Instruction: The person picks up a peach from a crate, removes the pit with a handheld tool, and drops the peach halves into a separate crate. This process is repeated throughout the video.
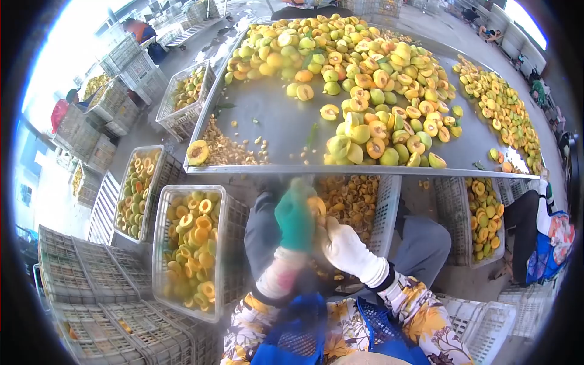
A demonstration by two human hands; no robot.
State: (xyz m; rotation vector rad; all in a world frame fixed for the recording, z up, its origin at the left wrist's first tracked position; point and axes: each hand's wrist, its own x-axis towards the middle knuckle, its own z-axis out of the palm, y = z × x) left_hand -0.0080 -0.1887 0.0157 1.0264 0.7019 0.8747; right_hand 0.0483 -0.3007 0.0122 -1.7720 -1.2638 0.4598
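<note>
Over a crate of halved fruit, my two gloved hands are close together. My left hand, in a green glove, is closed around a yellow-orange fruit half; motion blurs its fingers. The fingers of my right hand, in a white glove, are pressed together beside that fruit; what they pinch, if anything, is too small to make out. Ahead stands a metal table with a large heap of cut fruit, and small pits lie near its left corner.
Crates of fruit stand at my left, farther left and right. Stacked crates fill the lower left. A co-worker sits at the right edge; another person is at the back left.
</note>
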